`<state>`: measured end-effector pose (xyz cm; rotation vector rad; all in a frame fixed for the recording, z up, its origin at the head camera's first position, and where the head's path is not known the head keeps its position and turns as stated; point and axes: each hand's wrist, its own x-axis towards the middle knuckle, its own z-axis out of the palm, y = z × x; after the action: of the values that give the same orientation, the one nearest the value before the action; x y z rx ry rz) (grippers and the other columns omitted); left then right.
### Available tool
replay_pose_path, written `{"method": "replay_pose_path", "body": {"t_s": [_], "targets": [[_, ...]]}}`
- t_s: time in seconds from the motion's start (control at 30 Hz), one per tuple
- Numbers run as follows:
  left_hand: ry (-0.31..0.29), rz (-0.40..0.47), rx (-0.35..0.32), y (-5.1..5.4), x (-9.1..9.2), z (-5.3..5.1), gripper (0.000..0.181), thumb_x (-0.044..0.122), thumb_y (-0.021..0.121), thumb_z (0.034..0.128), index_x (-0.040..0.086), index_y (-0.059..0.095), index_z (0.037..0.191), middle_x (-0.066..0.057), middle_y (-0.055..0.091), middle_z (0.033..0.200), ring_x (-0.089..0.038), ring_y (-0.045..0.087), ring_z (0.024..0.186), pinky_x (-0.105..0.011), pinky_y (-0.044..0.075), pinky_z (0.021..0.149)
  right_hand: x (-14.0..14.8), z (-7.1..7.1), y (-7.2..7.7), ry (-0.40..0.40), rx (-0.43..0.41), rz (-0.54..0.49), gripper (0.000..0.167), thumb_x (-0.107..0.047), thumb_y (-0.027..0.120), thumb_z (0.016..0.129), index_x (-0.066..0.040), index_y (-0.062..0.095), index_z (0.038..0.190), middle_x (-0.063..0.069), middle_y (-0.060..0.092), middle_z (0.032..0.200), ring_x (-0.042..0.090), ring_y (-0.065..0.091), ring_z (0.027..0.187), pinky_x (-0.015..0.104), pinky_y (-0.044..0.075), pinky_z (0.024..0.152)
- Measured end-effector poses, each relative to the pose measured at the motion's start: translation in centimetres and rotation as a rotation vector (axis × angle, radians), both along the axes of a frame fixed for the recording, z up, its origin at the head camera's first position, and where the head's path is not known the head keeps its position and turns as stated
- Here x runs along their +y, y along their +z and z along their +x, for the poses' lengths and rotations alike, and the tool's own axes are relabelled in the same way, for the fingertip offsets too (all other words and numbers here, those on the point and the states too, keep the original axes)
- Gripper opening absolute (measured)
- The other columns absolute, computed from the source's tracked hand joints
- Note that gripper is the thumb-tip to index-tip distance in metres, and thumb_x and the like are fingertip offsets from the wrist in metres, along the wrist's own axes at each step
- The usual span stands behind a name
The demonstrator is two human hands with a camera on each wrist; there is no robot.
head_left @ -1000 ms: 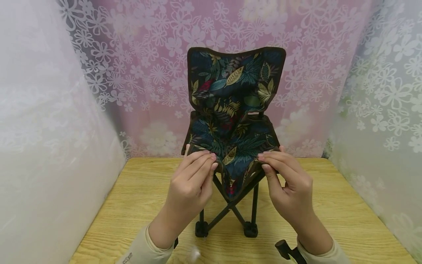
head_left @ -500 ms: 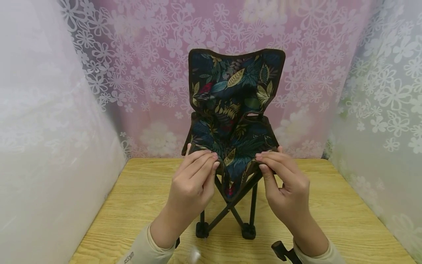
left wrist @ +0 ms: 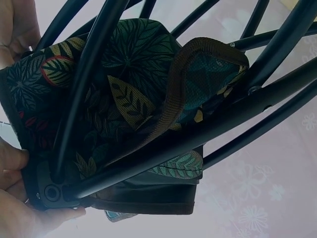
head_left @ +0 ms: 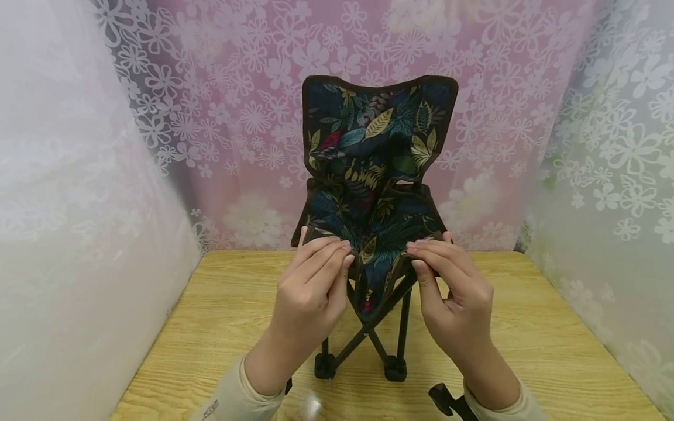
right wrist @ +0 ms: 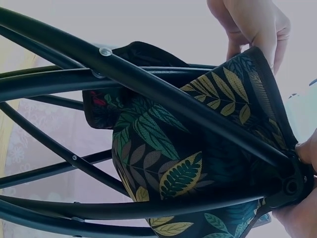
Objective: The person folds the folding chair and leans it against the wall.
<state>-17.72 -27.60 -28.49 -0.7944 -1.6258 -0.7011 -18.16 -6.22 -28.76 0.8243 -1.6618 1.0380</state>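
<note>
A small folding chair point(head_left: 379, 126) with dark leaf-print fabric and black tube legs stands upright, facing me. Its seat point(head_left: 371, 237) sags in the middle into a V at the front. My left hand point(head_left: 310, 289) grips the seat's front left corner, and my right hand point(head_left: 457, 292) grips the front right one, thumbs toward me. From below, the left wrist view has fingers and thumb around a black corner joint point(left wrist: 52, 193). The right wrist view has the other corner joint point(right wrist: 290, 186) pinched likewise. Fingers hide the corners in the head view.
The chair's black feet point(head_left: 325, 366) rest on a wood-grain table point(head_left: 237, 327). A pink flowered curtain point(head_left: 253, 117) hangs behind, with pale translucent sheets point(head_left: 79, 204) at both sides. Black wrist mounts point(head_left: 447, 400) show near the sleeves.
Both hands have come slightly closer together, still holding the seat corners. The chair's front feet have drawn a little nearer to each other.
</note>
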Motion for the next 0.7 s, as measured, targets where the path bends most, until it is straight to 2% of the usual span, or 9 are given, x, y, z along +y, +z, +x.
{"method": "replay_pose_path", "body": {"t_s": [0.23,0.3,0.7], "targets": [[-0.004,0.004,0.019,0.3,0.5,-0.1,0.009,-0.004,0.073,0.0953,-0.008,0.080,0.100,-0.019,0.081,0.099,-0.033,0.077,0.097,-0.043,0.063,0.096,-0.4,0.2,0.2,0.008,-0.005,-0.019,0.014,-0.003,0.070,0.101,0.006,0.080,0.104,0.024,0.077,0.107,0.020,0.073,0.115,0.047,0.041,0.125],[-0.004,0.004,0.020,0.4,0.6,-0.1,0.010,-0.005,0.074,0.0945,-0.008,0.080,0.101,-0.019,0.081,0.100,-0.033,0.077,0.098,-0.038,0.064,0.093,-0.5,0.3,0.3,0.006,-0.005,-0.021,0.014,-0.003,0.070,0.101,0.005,0.081,0.105,0.024,0.077,0.107,0.020,0.073,0.115,0.047,0.041,0.125],[-0.002,0.012,0.024,0.5,1.2,-0.2,0.009,-0.005,0.075,0.0934,-0.008,0.080,0.101,-0.019,0.081,0.101,-0.032,0.077,0.097,-0.038,0.064,0.093,-1.0,0.4,0.5,-0.025,-0.008,-0.026,0.020,-0.011,0.068,0.104,0.005,0.080,0.105,0.023,0.078,0.106,0.018,0.072,0.115,0.047,0.041,0.125]]}}
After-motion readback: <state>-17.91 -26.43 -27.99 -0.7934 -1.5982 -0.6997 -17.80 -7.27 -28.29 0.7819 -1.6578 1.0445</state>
